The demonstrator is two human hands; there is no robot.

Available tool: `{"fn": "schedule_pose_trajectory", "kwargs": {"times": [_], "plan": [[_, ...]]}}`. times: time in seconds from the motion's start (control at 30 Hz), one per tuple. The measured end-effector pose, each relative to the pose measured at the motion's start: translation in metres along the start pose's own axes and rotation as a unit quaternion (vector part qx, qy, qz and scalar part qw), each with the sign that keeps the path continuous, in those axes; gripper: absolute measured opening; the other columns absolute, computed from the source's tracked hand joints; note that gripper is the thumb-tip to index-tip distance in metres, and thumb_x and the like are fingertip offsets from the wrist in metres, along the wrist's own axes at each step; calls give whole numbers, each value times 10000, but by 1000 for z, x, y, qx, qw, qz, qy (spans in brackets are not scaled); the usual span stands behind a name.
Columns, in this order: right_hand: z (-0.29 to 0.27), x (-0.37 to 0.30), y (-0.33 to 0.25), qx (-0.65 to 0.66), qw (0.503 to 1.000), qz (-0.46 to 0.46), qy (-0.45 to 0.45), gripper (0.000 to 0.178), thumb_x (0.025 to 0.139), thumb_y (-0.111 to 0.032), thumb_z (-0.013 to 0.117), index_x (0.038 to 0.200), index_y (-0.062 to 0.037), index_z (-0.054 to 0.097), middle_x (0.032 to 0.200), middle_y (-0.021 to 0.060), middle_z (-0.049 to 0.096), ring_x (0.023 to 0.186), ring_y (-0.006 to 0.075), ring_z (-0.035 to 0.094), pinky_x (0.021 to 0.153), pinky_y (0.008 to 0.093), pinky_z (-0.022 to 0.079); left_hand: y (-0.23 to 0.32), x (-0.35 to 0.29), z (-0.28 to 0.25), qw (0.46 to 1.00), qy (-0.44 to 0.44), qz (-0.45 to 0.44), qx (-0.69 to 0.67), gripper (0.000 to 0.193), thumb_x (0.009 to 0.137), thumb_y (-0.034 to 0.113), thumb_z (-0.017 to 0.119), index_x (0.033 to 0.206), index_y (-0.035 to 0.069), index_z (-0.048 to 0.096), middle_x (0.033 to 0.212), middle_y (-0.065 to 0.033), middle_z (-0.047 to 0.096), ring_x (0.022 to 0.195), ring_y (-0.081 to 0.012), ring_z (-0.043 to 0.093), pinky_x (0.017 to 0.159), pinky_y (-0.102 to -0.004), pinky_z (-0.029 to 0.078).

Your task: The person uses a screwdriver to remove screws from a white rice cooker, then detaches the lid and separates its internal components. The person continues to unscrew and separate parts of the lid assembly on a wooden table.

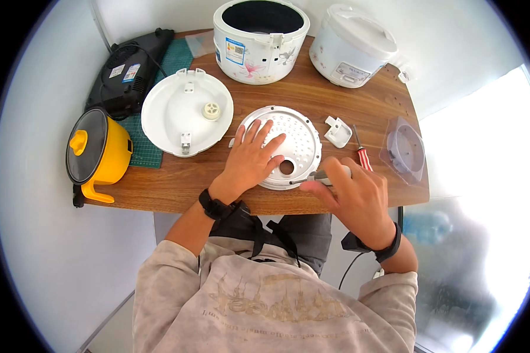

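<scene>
A round perforated metal plate [298, 141], with one larger hole near its front edge, lies on the table in front of me. My left hand [247, 160] rests on its left part, palm down and fingers spread. A screwdriver [320, 176] with a light grey handle is gripped in my right hand [360, 197]. Its thin dark shaft points left, with the tip at the plate's front right rim. My fingers cover much of the handle. Right of the plate lie a small white plastic part [338, 132] and a second screwdriver [364, 157] with a red and white handle.
Left of the plate sits a white lid shell [165, 120], inside up. A yellow pot [113, 154] and a black appliance [121, 76] stand beyond it on a green mat [146, 150]. Two white rice cookers [259, 62] [350, 50] are at the back. A clear tray [404, 152] lies right.
</scene>
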State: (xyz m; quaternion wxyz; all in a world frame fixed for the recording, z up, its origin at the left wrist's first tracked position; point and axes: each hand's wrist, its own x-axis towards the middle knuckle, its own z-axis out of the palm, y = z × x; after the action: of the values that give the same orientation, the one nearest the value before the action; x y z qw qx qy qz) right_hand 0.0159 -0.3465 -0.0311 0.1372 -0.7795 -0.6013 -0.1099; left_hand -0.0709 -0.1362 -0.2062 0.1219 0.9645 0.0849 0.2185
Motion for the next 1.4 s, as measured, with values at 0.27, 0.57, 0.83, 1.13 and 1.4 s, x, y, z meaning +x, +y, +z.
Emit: {"fn": "schedule_pose_trajectory", "kwargs": {"times": [0.27, 0.57, 0.83, 1.13, 1.4], "plan": [[6, 13, 7, 154, 985, -76, 12, 212, 897, -155, 748, 1004, -70, 586, 859, 130, 581, 656, 305, 631, 529, 401, 517, 0, 0, 2, 1000, -4, -3, -8, 495, 996, 414, 596, 1451, 224, 557, 1562, -151, 434, 1448, -389, 384, 1191, -586, 267], [14, 2, 8, 125, 988, 63, 58, 325, 885, -275, 806, 975, -71, 570, 719, 63, 591, 538, 218, 620, 471, 333, 476, 1, 0, 0, 1000, -5, -4, -3, 491, 990, 416, 605, 1439, 221, 568, 1554, -147, 444, 1442, -384, 391, 1187, -577, 278], [16, -2, 5, 35, 994, 58, 83, 349, 890, -308, 800, 940, -65, 554, 653, 52, 568, 485, 199, 577, 432, 325, 437, 0, 0, 1, 1000, 0, 0, -3, 489, 989, 410, 606, 1435, 212, 567, 1550, -145, 444, 1444, -383, 388, 1187, -579, 278], [9, 15, -3, 29, 998, 51, 18, 309, 871, -225, 810, 984, -58, 577, 722, 79, 636, 563, 266, 635, 495, 358, 478, 0, 0, 2, 1000, -5, -6, -6, 491, 1001, 428, 585, 1447, 223, 563, 1567, -143, 429, 1452, -385, 378, 1198, -577, 259], [7, 8, 12, 178, 982, 63, -2, 256, 891, -151, 767, 1024, -65, 566, 779, 113, 594, 611, 288, 613, 555, 395, 484, 1, 0, 2, 1000, -6, -5, -8, 493, 995, 423, 594, 1445, 223, 565, 1560, -146, 433, 1452, -384, 376, 1197, -577, 260]]}}
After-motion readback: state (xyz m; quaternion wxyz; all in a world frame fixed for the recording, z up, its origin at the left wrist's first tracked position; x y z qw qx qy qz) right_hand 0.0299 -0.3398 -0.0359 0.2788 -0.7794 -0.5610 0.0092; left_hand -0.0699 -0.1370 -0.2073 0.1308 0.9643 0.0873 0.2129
